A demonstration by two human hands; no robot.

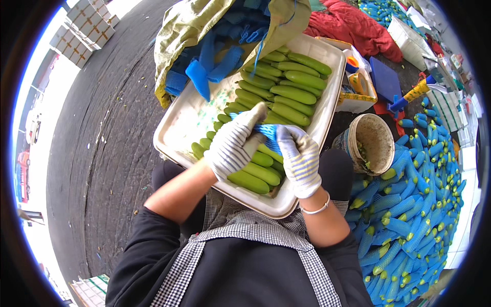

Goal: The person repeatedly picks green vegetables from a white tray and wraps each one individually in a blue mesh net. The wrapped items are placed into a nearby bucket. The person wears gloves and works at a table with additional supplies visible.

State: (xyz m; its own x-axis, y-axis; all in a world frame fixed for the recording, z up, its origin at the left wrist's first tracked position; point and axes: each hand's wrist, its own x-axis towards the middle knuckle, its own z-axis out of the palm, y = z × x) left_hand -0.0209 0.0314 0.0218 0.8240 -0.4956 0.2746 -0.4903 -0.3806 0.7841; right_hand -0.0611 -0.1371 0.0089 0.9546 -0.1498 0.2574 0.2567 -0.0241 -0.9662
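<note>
Both my hands wear striped knit work gloves. A blue mesh sleeve (269, 135) stretches between them, with my left hand (234, 144) pinching one end and my right hand (301, 157) gripping the other. Whether a vegetable is inside the sleeve is hidden by the gloves. Beneath lies a white plastic tray (174, 132) resting on my lap. Rows of smooth green squash (293, 94) fill its right side, and more squash (251, 180) lie near its front edge under my wrists. An open woven sack (178, 36) of blue mesh sleeves (226, 65) leans over the tray's far edge.
To the right, a dirty bucket (374, 144) holds green scraps. Behind it are a carton (356, 100) with tape rolls and a yellow-and-blue tape dispenser (416, 92). Blue-sleeved squash (406, 218) form a large heap. Red cloth (353, 27) lies beyond; stacked boxes (82, 32) stand far left.
</note>
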